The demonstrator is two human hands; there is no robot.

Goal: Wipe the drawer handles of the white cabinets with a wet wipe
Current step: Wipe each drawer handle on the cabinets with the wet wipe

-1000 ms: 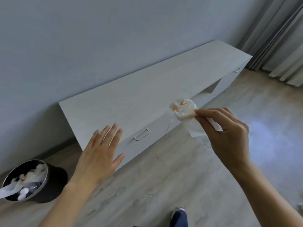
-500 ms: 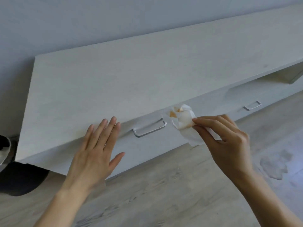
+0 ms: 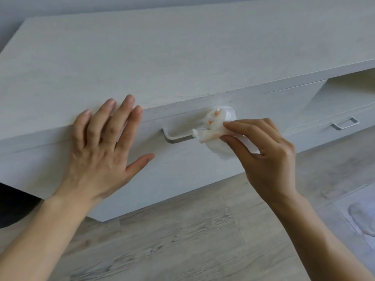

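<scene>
A long low white cabinet (image 3: 182, 53) fills the upper view. A metal drawer handle (image 3: 174, 137) sits on its front at the centre. My right hand (image 3: 261, 151) pinches a crumpled white wet wipe (image 3: 215, 126) with orange stains, pressed on the right end of that handle, which it hides. My left hand (image 3: 103, 147) lies flat with fingers spread over the cabinet's top front edge, left of the handle. A second drawer handle (image 3: 345, 123) shows further right.
Grey wood-look floor (image 3: 192, 240) lies below the cabinet. An open shelf compartment (image 3: 349, 88) sits at the right. A dark object (image 3: 12, 207) shows at the left edge beside the cabinet's end. A pale patch (image 3: 361, 216) marks the floor at right.
The view has closed in on the cabinet. My right hand brought the wipe onto the handle's right end. My left hand came to rest on the cabinet's top front edge.
</scene>
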